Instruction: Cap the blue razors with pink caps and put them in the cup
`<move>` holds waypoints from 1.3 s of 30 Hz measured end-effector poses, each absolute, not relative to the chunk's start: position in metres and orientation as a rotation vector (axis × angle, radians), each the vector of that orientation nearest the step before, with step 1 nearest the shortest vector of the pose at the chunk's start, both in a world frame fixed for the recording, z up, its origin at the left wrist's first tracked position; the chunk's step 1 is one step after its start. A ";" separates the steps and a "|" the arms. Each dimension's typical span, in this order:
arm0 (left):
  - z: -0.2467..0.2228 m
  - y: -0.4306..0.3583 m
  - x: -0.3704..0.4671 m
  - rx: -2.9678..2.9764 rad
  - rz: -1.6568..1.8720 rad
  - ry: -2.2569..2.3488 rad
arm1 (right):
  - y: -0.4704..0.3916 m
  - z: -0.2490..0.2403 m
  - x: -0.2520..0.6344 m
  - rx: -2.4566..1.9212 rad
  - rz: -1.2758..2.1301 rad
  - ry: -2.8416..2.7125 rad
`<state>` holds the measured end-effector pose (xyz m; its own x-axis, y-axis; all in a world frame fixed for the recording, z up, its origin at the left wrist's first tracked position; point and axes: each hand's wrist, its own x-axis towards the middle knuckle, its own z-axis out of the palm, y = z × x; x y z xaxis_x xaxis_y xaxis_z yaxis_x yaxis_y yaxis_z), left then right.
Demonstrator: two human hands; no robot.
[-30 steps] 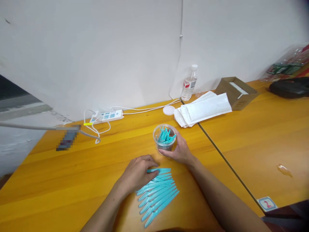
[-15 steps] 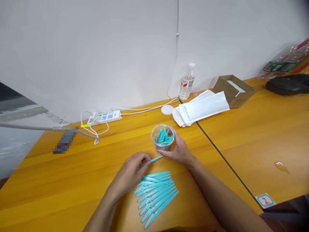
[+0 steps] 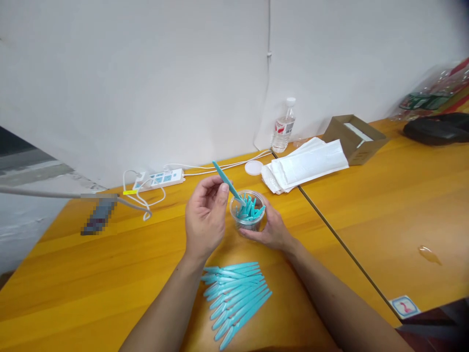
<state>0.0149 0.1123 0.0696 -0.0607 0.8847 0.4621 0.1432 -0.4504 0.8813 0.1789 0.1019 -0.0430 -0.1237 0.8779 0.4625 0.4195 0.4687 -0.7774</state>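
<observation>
Between the thumb and fingers of my left hand (image 3: pixel 208 215) is a teal stick (image 3: pixel 224 177), tilted, with its lower end at the rim of a clear round tub (image 3: pixel 247 226). Several short teal pieces (image 3: pixel 250 208) stand and lean inside the tub. My right hand (image 3: pixel 270 227) is wrapped round the tub's right side and front. Nearer to me, several teal sticks (image 3: pixel 238 298) lie fanned out and partly overlapping on the wooden table (image 3: pixel 146 283).
A white power strip (image 3: pixel 159 179) with cables, a round lid (image 3: pixel 254 167), a water bottle (image 3: pixel 284 128), white padded envelopes (image 3: pixel 311 164) and an open cardboard box (image 3: pixel 353 139) line the wall. A black case (image 3: pixel 436 129) lies far right.
My left hand has lifted the teal stick from beside the tub and turned it upward, bringing its lower end to the tub's rim. My right hand has stayed on the tub.
</observation>
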 end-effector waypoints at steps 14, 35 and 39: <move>0.065 0.105 -0.015 2.751 0.550 1.064 | 0.101 -0.043 0.179 -1.082 0.569 -1.741; 0.080 0.101 -0.009 2.911 0.556 0.940 | 0.102 -0.048 0.176 -1.004 0.601 -1.773; 0.084 0.109 0.001 2.930 0.457 0.849 | 0.102 -0.049 0.176 -1.017 0.604 -1.777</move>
